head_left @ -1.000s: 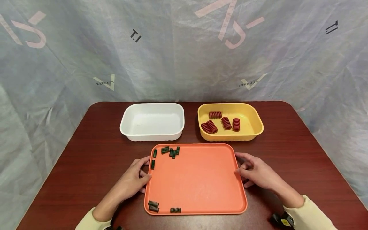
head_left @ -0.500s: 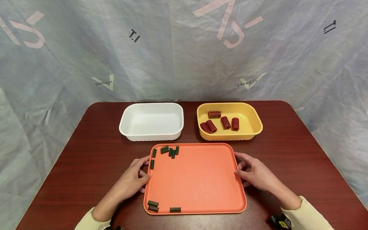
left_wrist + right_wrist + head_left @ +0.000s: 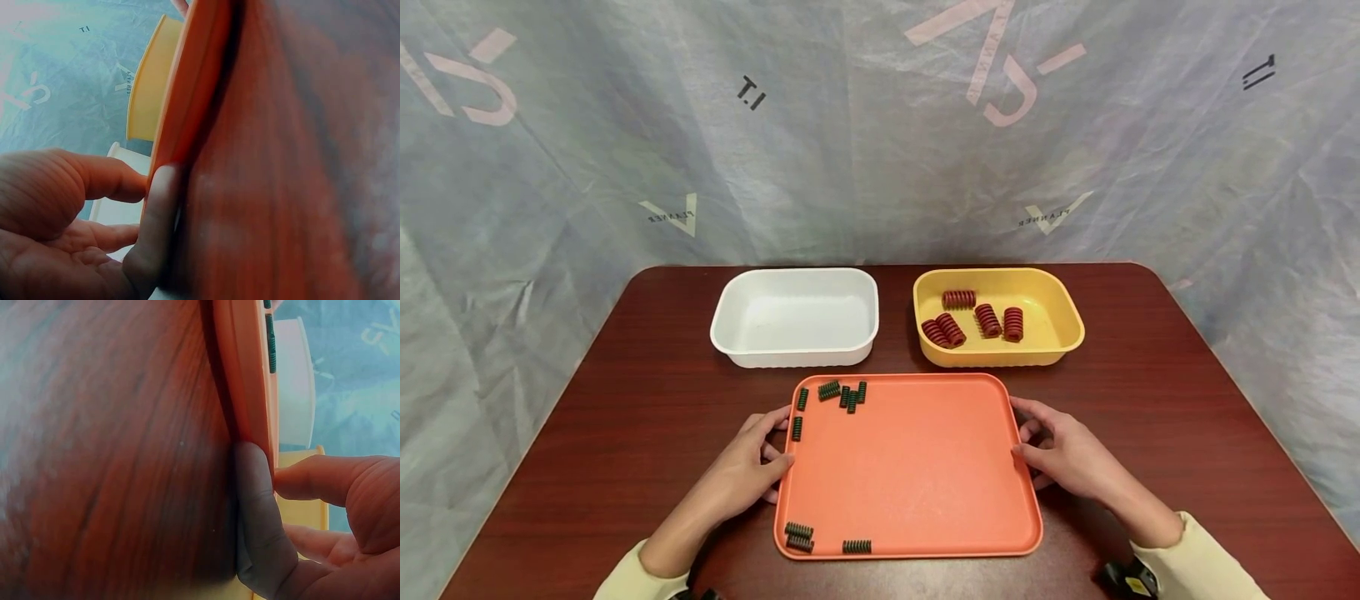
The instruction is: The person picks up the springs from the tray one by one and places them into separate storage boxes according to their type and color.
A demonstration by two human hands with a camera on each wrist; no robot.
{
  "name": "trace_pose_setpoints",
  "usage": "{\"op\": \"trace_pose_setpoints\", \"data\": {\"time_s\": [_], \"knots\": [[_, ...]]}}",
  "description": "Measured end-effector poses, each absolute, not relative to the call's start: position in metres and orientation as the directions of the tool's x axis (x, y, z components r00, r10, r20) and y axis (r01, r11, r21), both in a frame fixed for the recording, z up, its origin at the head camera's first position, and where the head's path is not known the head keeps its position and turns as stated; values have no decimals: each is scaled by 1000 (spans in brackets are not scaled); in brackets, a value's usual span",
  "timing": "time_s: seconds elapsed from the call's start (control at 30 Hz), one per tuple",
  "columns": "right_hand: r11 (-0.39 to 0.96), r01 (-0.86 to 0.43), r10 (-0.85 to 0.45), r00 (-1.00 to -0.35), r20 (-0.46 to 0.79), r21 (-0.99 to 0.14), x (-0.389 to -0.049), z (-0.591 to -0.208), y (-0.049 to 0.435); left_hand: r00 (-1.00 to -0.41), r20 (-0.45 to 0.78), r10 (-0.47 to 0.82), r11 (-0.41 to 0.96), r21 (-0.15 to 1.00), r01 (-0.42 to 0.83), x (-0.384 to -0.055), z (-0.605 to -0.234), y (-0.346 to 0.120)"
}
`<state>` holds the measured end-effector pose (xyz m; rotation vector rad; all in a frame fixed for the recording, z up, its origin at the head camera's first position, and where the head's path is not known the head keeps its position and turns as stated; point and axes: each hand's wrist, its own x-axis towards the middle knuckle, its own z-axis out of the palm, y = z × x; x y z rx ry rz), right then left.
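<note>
An orange tray (image 3: 917,467) lies at the near middle of the table. My left hand (image 3: 748,467) grips its left edge, thumb on the rim. In the left wrist view a finger (image 3: 156,219) lies along the tray's outer side, low against the table. The right hand (image 3: 1067,450) holds the opposite edge the same way; its thumb (image 3: 312,478) presses the rim in the right wrist view. Several small dark green springs (image 3: 829,390) lie in the far left corner, with others (image 3: 799,530) in the near left corner and a single spring (image 3: 857,547) by the front rim.
Behind the tray stand a white bin (image 3: 790,354) with nothing in it and, to its right, a yellow bin (image 3: 1045,333) holding several larger red springs (image 3: 988,320). The dark red wooden table (image 3: 625,400) backs onto a grey printed sheet (image 3: 850,125).
Both hands keep their hold on the tray, and the springs stay where they lie. Only a slight shift of the head view shows.
</note>
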<state>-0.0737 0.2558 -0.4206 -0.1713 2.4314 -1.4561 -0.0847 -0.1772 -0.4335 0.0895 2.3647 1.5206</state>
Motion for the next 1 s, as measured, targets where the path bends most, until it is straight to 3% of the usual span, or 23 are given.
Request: {"op": "trace_pose_setpoints", "data": {"time_s": [0.4,0.77,1.0], "knots": [[475,59,-261,-944,-204,-878,-74,-420,256,-938,-259,230,403,903,-151,-87,-430,-179],[465,59,-272,-940,-206,-884,-74,-420,257,-897,-347,272,370,899,-236,-97,-413,-187],[466,57,-271,-941,-204,-883,-74,-421,257,-922,-278,269,360,917,-171,-108,-398,-191]]}}
